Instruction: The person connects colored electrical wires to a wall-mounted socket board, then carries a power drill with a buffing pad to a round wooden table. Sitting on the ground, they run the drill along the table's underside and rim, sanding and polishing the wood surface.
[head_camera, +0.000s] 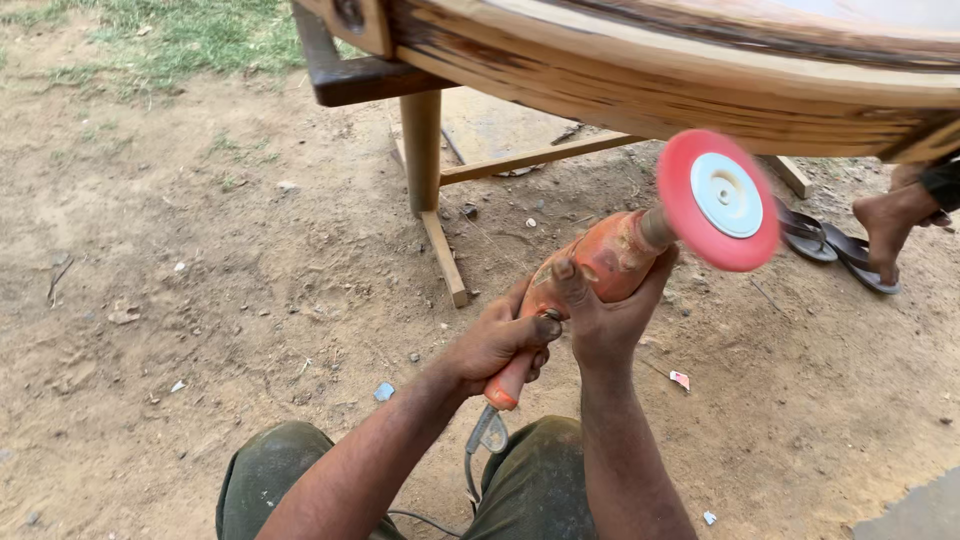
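Nearest to us, our knees in dark green trousers (270, 470) sit at the bottom edge, a grey power cord (478, 462) dropping between them. Our left hand (497, 343) is clenched around the rear handle of the orange angle grinder (580, 285). Our right hand (607, 312) grips the grinder body from below, fingers (566, 283) wrapped tight over the housing. So both hands are closed on the tool, none free.

The tool's red polishing disc (717, 199), white hub in the middle, is raised toward the curved rim of the wooden table (640, 85) but sits just below it, not touching as far as we can tell. Whether the disc is spinning, we cannot tell.

Progress, judged only from surfaces: the rim shows dark streaks over pale wood, uneven, so finishing looks partly done, with much rim left.

Further off: a table leg (421, 150) with its pale brace on the dirt ground (200, 280); another person's bare foot (890, 225) on dark sandals (830, 240) at right; grass (170, 35) at top left.
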